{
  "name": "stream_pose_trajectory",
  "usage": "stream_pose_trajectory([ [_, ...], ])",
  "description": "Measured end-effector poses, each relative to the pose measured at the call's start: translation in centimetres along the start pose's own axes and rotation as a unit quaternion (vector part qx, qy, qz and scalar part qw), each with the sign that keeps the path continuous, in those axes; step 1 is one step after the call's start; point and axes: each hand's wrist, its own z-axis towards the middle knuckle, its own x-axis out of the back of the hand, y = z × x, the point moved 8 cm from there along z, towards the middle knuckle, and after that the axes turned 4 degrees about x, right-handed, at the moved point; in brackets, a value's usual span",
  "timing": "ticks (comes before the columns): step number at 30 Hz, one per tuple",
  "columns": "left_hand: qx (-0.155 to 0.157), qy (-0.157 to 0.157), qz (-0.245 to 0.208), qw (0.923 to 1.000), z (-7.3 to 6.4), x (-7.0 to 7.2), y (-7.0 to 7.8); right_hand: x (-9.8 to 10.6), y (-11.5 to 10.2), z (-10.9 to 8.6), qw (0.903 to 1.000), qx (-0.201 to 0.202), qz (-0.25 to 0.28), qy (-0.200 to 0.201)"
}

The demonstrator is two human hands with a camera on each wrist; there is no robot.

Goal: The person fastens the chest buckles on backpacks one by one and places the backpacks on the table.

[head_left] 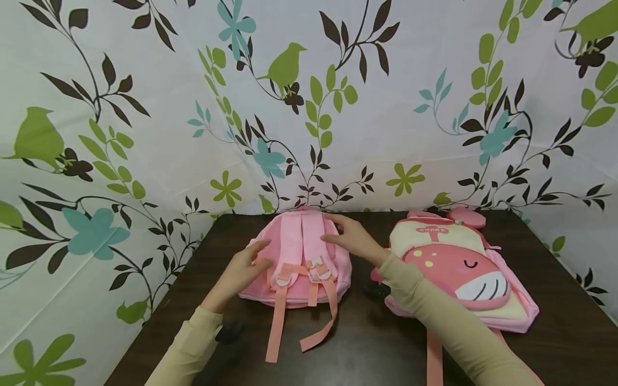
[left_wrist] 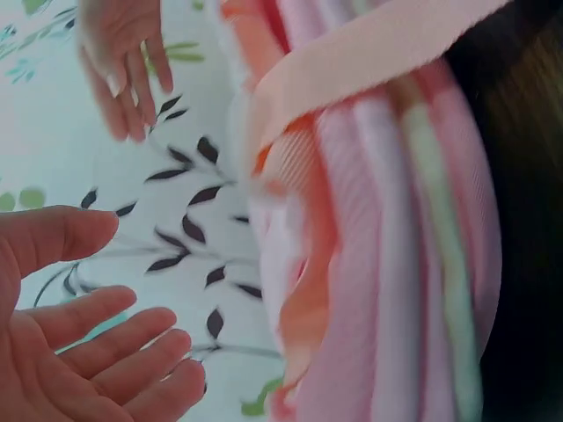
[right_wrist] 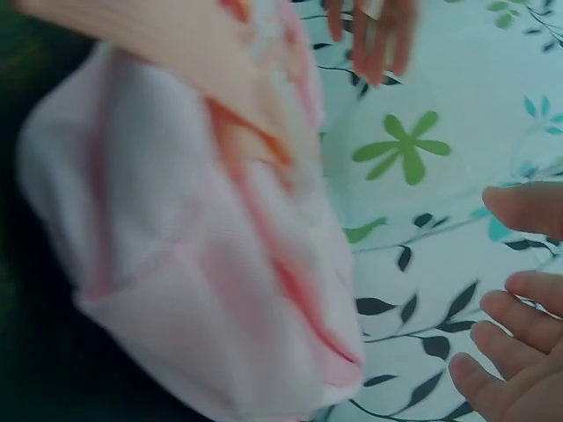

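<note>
A pink backpack (head_left: 341, 271) lies on the dark table with its back panel and shoulder straps facing up. Its two peach webbing straps (head_left: 278, 327) trail toward the near edge. Over the bag's left side is my left hand (head_left: 241, 273), fingers spread and holding nothing. My right hand (head_left: 356, 237) hovers by its upper right side, thumb apart from the fingers. Both wrist views show a gap between each hand and the bag's fabric (left_wrist: 352, 229). The lower side of the backpack is hidden.
To the right lies a second pink and cream backpack (head_left: 439, 262) with a whale-shaped front pocket, partly covered by my right sleeve (head_left: 434, 300). A patterned cloth (head_left: 309, 107) hangs behind the dark wooden table (head_left: 367, 348).
</note>
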Motion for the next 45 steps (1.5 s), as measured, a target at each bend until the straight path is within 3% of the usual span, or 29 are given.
stream_pose_trajectory([
  [5,-0.011,-0.041,-0.003,0.9991,0.8,-3.0,0.4,-2.4,0.6,-1.0,0.9986,0.022,-0.014,-0.047],
  [11,-0.037,-0.082,-0.008,0.9959,0.7,-6.0,0.6,-5.8,1.8,-2.1,0.9901,0.015,0.027,-0.137],
  [17,-0.077,-0.100,0.029,0.9915,0.4,-7.9,0.3,-7.0,2.6,-2.8,0.9889,0.019,0.006,-0.147],
  [24,-0.118,-0.103,0.029,0.9872,0.4,-8.2,0.5,-6.6,2.5,-2.8,0.9905,0.047,-0.018,-0.128],
  [31,-0.109,-0.109,0.045,0.9870,0.5,-8.2,0.3,-6.7,2.3,-2.6,0.9900,0.061,-0.012,-0.127],
  [37,-0.128,-0.101,0.075,0.9838,0.7,-8.1,0.7,-6.9,2.2,-2.5,0.9898,0.062,-0.016,-0.128],
  [41,-0.139,-0.100,0.108,0.9794,0.7,-8.4,1.2,-7.0,2.4,-2.6,0.9903,0.062,-0.026,-0.122],
  [45,-0.128,-0.112,0.128,0.9770,0.8,-9.0,1.2,-7.0,2.7,-2.7,0.9904,0.059,-0.039,-0.119],
])
